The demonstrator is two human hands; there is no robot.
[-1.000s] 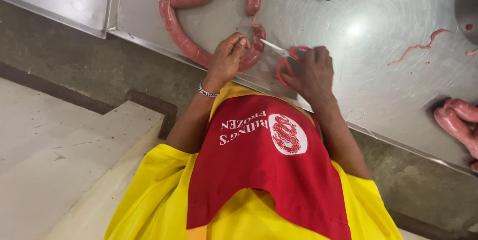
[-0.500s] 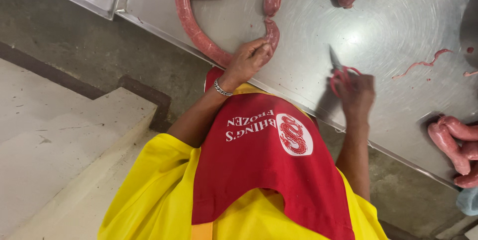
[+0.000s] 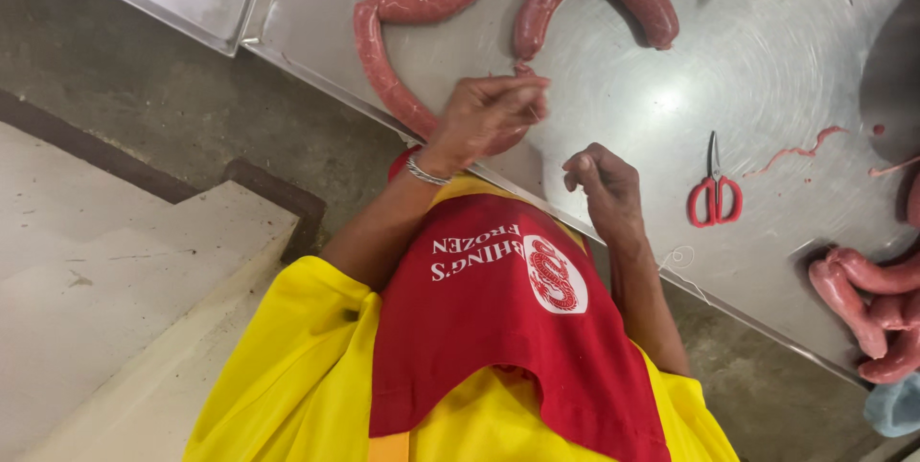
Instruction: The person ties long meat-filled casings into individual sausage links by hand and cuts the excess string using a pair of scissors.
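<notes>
At the steel table's near edge (image 3: 537,196), the left hand (image 3: 489,115) pinches a long raw red sausage (image 3: 383,59); the right hand (image 3: 602,179) is loosely curled, holding thin string. Red-handled scissors (image 3: 714,196) lie well apart on bare steel.

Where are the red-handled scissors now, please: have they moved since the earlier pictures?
Yes. The red-handled scissors have left the right hand, which held them half a second ago, and now lie on the steel table, to that hand's right, toward the sausage pile.

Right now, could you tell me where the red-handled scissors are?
In the head view, the red-handled scissors lie flat on the steel table, beyond the right hand, untouched, with a thin pink scrap beside them.
</notes>
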